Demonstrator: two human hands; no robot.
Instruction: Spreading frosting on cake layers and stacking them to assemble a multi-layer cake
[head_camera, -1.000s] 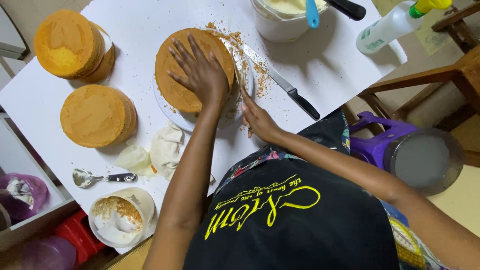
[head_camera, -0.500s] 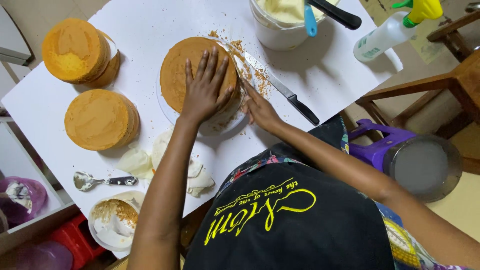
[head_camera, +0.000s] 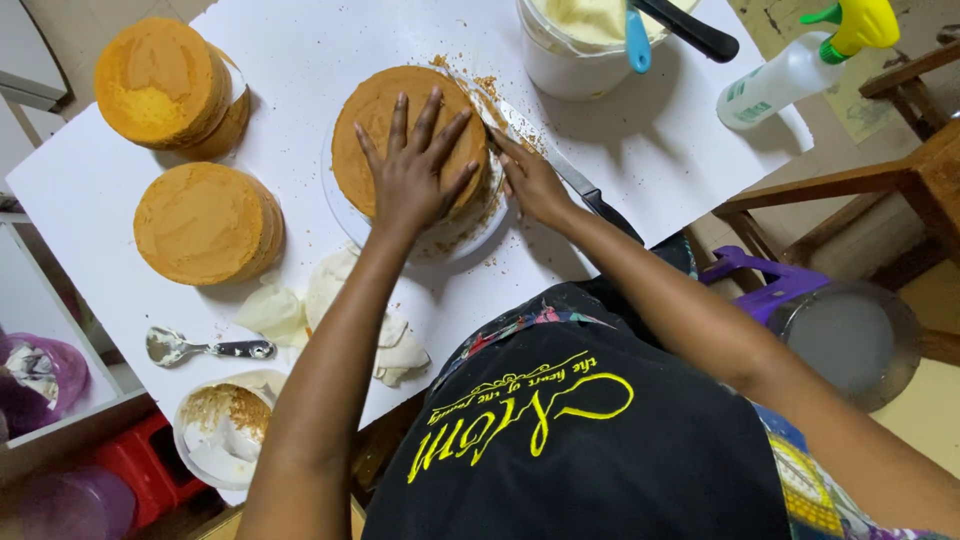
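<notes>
Now the left hand (head_camera: 415, 170) lies flat with fingers spread on the round brown cake (head_camera: 400, 130), which sits on a white plate (head_camera: 345, 215) mid-worktop (head_camera: 300, 60). Just beside the cake's right edge, the right hand (head_camera: 530, 180) holds a knife (head_camera: 560, 170), its blade against the cake's side. Crumbs (head_camera: 480, 85) lie scattered beside it. Two more cakes (head_camera: 205, 220) stand to the left.

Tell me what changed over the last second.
The right hand closed in on the knife, now at the edge of the cake. The left hand stayed flat on top. The other cakes and the spoon kept their places.
</notes>
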